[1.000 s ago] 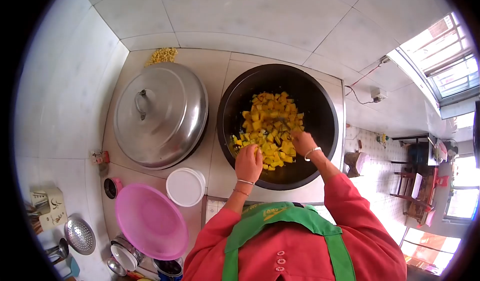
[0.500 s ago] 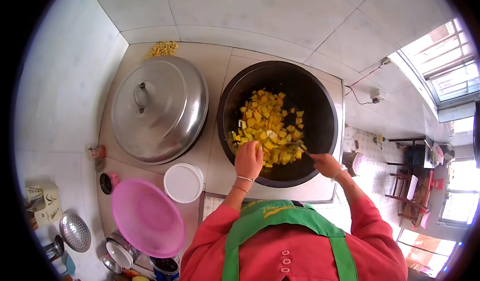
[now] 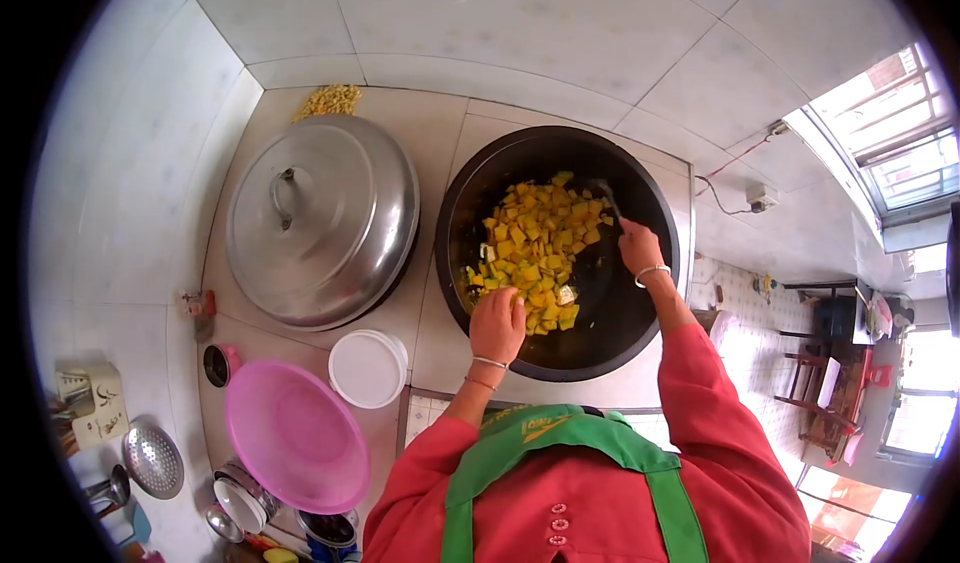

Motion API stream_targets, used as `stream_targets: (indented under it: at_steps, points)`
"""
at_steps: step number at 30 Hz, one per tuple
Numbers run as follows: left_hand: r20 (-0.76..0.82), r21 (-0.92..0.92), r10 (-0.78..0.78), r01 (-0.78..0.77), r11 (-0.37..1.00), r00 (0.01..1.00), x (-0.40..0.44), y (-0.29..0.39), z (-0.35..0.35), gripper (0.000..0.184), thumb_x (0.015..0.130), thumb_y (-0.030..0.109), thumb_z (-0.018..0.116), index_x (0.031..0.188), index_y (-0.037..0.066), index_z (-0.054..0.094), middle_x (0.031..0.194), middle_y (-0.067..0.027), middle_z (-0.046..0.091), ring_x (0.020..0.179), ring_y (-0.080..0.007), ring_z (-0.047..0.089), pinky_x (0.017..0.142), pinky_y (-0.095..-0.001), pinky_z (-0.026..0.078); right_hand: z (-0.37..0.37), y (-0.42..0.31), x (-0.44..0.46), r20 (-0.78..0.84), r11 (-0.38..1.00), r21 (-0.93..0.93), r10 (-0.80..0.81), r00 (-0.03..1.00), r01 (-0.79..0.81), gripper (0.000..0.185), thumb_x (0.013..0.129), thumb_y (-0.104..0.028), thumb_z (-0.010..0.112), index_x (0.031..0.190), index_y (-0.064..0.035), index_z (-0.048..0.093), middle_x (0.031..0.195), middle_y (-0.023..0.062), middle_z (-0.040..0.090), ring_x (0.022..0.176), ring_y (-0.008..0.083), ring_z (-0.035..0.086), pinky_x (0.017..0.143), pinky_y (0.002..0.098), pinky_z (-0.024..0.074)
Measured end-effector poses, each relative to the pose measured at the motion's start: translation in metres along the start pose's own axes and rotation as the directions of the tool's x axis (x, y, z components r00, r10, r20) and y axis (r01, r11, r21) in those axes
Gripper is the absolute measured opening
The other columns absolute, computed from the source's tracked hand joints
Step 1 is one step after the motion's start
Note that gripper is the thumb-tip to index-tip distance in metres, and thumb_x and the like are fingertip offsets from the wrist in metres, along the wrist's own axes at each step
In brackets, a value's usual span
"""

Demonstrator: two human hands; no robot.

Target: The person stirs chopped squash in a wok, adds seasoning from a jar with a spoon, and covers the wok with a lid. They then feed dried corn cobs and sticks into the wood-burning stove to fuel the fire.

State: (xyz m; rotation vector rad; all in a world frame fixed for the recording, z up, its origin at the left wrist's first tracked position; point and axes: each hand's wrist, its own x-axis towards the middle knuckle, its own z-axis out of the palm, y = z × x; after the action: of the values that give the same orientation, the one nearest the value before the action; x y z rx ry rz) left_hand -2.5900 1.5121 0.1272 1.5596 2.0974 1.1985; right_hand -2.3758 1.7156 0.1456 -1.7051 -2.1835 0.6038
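Observation:
A large black wok [image 3: 655, 198] holds a heap of diced pumpkin [image 3: 540, 238], yellow-orange with bits of green skin. My right hand [image 3: 642, 248] is closed round the handle of a metal spatula [image 3: 609, 195], whose head is at the heap's far right edge. Over the wok's near left side is my left hand [image 3: 497, 323], its fingers curled together just above the pumpkin. Whatever those fingers hold, if anything, is hidden.
A big domed metal lid [image 3: 325, 218] covers the area left of the wok. Nearer stand a white lidded bucket [image 3: 367, 369] and a pink basin [image 3: 295, 433]. Small yellow pieces [image 3: 330, 100] lie by the back wall. A perforated ladle [image 3: 153, 460] hangs at the left.
My right hand has moved the spatula from the near right of the pumpkin to its far right side. Pumpkin pieces have shifted away from me. My left hand has barely moved.

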Motion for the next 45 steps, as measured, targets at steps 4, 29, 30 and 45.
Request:
stream_targets:
  at_steps: [4, 29, 30, 45]
  points:
    - [0.002, 0.000, -0.004, 0.004, 1.000, 1.000, -0.003, -0.001, 0.000, 0.016, 0.084, 0.016, 0.057, 0.094, 0.004, 0.056, 0.089, -0.0121, 0.060, 0.085, -0.0310, 0.057, 0.074, -0.0394, 0.047, 0.055, 0.026, -0.038, -0.037, 0.987, 0.072, 0.147, 0.988, -0.144, 0.032, 0.077, -0.010, 0.050, 0.107, -0.0055, 0.063, 0.099, 0.0253, 0.061, 0.096, 0.0401, 0.057, 0.085, 0.0421, 0.0471]
    - [0.008, -0.030, -0.027, 0.028, 0.999, 1.000, -0.001, 0.003, -0.004, 0.015, 0.084, 0.016, 0.056, 0.094, 0.004, 0.057, 0.091, -0.0115, 0.061, 0.086, -0.0305, 0.058, 0.075, -0.0394, 0.047, 0.090, -0.039, -0.003, 0.160, 0.995, 0.091, 0.024, 0.987, -0.039, 0.036, 0.079, -0.010, 0.052, 0.114, -0.0059, 0.059, 0.093, 0.0231, 0.062, 0.083, 0.0396, 0.060, 0.074, 0.0454, 0.0475]
    - [0.004, -0.030, -0.023, 0.023, 0.999, 1.000, 0.000, 0.003, -0.004, 0.015, 0.084, 0.016, 0.056, 0.094, 0.004, 0.057, 0.091, -0.0115, 0.061, 0.086, -0.0305, 0.058, 0.075, -0.0394, 0.047, 0.101, -0.044, -0.024, 0.177, 0.998, 0.056, -0.045, 0.983, 0.036, 0.036, 0.079, -0.010, 0.051, 0.113, -0.0059, 0.059, 0.091, 0.0235, 0.062, 0.081, 0.0400, 0.060, 0.074, 0.0459, 0.0472]
    - [-0.041, -0.023, 0.032, -0.033, 0.999, 0.999, -0.006, -0.004, 0.001, 0.013, 0.085, 0.015, 0.057, 0.094, 0.005, 0.057, 0.088, -0.0107, 0.061, 0.082, -0.0293, 0.059, 0.072, -0.0379, 0.048, 0.068, 0.020, -0.065, 0.300, 0.998, 0.045, -0.051, 0.953, 0.040, 0.028, 0.079, -0.012, 0.054, 0.105, -0.0082, 0.064, 0.093, 0.0208, 0.064, 0.086, 0.0371, 0.062, 0.072, 0.0394, 0.0481]
